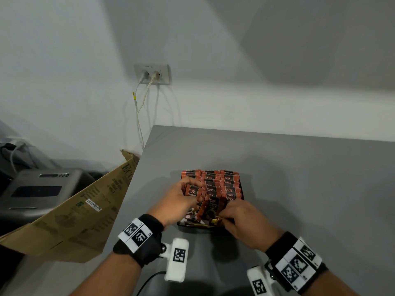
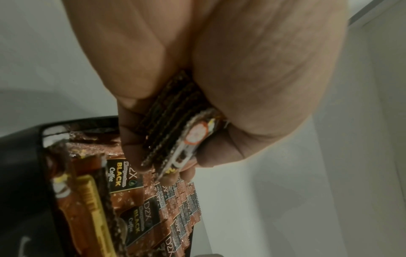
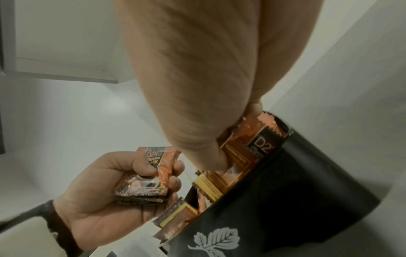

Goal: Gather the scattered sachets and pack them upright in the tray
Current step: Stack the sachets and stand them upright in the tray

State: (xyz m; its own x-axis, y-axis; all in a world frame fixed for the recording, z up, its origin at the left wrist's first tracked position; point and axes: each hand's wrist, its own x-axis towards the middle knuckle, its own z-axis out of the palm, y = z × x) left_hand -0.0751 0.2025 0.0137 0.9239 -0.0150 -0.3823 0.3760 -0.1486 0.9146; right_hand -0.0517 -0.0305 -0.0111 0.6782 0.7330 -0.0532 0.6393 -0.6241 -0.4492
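The sachets [image 1: 222, 184] stand in tight upright rows filling most of the black tray [image 3: 285, 200], which sits on the grey table [image 1: 299, 178]; each is a copper-and-black foil packet marked D2X Black Coffee. The left hand [image 1: 177, 201] grips a small stack of sachets [image 3: 142, 184] beside the tray's near end. The right hand [image 1: 245, 221] pinches one sachet [image 3: 252, 139] at the near row, apparently seating it. To do this well, slip each packet in vertically, brace the row, and feed from the stack singly.
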